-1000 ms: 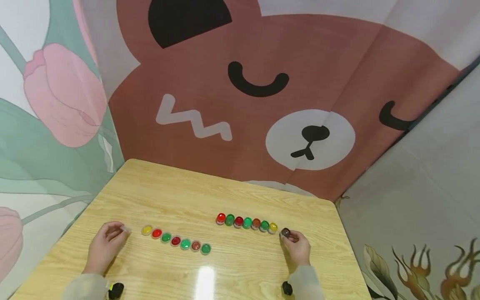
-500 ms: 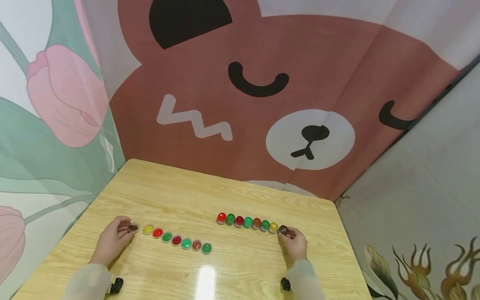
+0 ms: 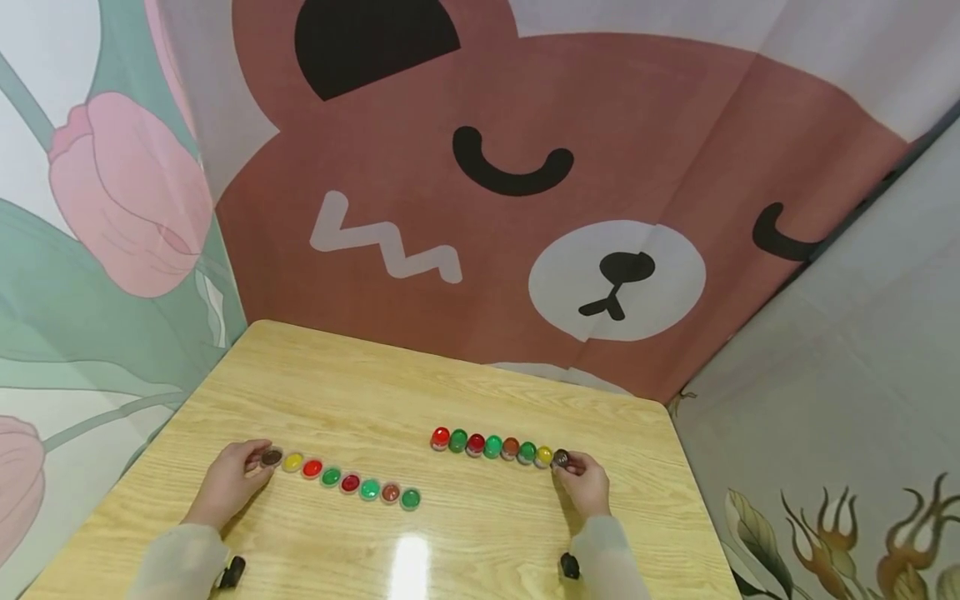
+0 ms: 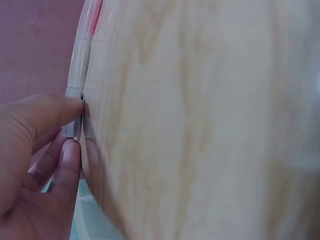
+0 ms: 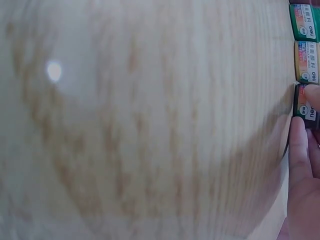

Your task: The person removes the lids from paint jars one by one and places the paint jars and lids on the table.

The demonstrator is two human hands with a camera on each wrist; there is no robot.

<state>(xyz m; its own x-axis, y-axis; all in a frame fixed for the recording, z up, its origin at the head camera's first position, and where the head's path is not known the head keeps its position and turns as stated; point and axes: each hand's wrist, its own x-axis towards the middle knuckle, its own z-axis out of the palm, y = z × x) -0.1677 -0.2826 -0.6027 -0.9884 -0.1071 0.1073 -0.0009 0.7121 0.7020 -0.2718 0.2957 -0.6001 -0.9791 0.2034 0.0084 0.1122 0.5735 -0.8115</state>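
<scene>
In the head view my left hand (image 3: 228,482) pinches a low, clear round plastic cup with dark brown inside (image 3: 272,457). It sits at the left end of a row of similar cups, beside the yellow cup (image 3: 292,462). In the left wrist view the thumb and fingers hold the clear cup (image 4: 73,120) by its sides, in line with its neighbours. My right hand (image 3: 585,483) pinches a dark brown paint jar (image 3: 561,457) at the right end of the other row. Beside it stands the yellow paint jar (image 3: 543,455). The right wrist view shows the printed label on the dark jar (image 5: 304,106).
The left row runs on through red, green and brown to a green cup (image 3: 410,498). The right row starts with a red jar (image 3: 441,438). Both stand on a wooden table (image 3: 480,550). A bear-print cloth (image 3: 390,333) hangs behind its far edge.
My left hand has moved right, bringing the dark cup up against the yellow one. My right hand has moved slightly left, bringing the dark paint jar up to the yellow jar.
</scene>
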